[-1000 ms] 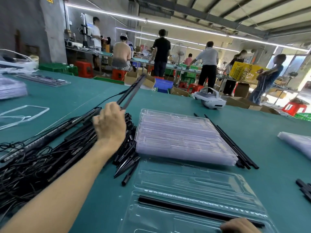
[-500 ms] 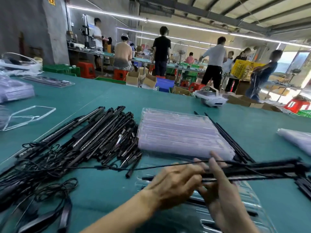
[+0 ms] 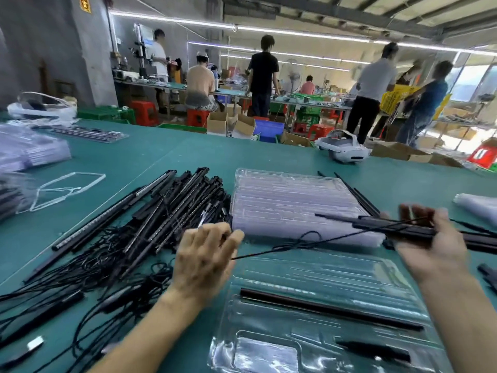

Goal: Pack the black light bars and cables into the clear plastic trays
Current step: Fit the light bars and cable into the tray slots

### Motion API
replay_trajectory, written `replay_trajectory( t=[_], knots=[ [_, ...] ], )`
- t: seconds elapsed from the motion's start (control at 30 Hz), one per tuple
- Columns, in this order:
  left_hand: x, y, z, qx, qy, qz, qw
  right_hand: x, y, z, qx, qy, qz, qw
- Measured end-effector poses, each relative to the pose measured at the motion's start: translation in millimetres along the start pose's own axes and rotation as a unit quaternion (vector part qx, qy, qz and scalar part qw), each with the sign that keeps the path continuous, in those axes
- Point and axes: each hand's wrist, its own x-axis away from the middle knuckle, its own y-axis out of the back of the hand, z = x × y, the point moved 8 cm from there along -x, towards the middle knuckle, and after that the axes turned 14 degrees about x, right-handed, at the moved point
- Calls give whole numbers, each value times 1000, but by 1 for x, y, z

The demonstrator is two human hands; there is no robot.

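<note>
While the right hand (image 3: pixel 430 238) has its fingers (image 3: pixel 415 212) curled round a black light bar (image 3: pixel 390 228), the left hand (image 3: pixel 204 257) pinches that bar's cable (image 3: pixel 336 237) at its curled fingertips (image 3: pixel 236 235), the cable drawn across between the two hands. Just under both sets of fingers lies the open clear tray (image 3: pixel 336 270) with one black bar (image 3: pixel 332 310) in it. Beyond the fingers sits a stack of trays (image 3: pixel 290 200), and left of the left fingers is the pile of light bars (image 3: pixel 172 211).
</note>
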Motion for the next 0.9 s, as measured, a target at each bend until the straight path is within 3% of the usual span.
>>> replay_trajectory(
  t=[0.2, 0.27, 0.33, 0.4, 0.5, 0.57, 0.67, 0.73, 0.8, 0.9],
  knots=[
    [-16, 6, 49, -42, -46, 46, 997, -22, 44, 27, -68, 49, -72, 994],
    [-15, 4, 75, -53, -4, 121, 991, -29, 61, 33, -85, 59, -64, 993],
    [-4, -4, 104, -66, 82, 242, 964, -30, 68, 40, -85, 67, -52, 993],
    [6, -9, 112, -72, 127, 286, 947, -36, 83, 46, -67, 79, -87, 991],
    [-1, -14, 100, -60, 134, 252, 957, -33, 63, 28, -23, 17, -49, 998],
    [-4, -20, 95, -66, 150, 244, 956, -20, 31, 1, 55, -82, 19, 995],
    [-6, -24, 88, -50, 174, 224, 958, 19, -20, -55, 207, -250, 147, 934],
    [-7, -19, 82, -18, 176, 182, 967, 51, -50, -93, 272, -313, 216, 884],
    [-8, -13, 74, -17, 163, 141, 976, 78, -78, -125, 351, -315, 272, 839],
    [-8, -10, 68, -31, 158, 95, 982, 112, -115, -167, 486, -240, 346, 766]
  ],
)
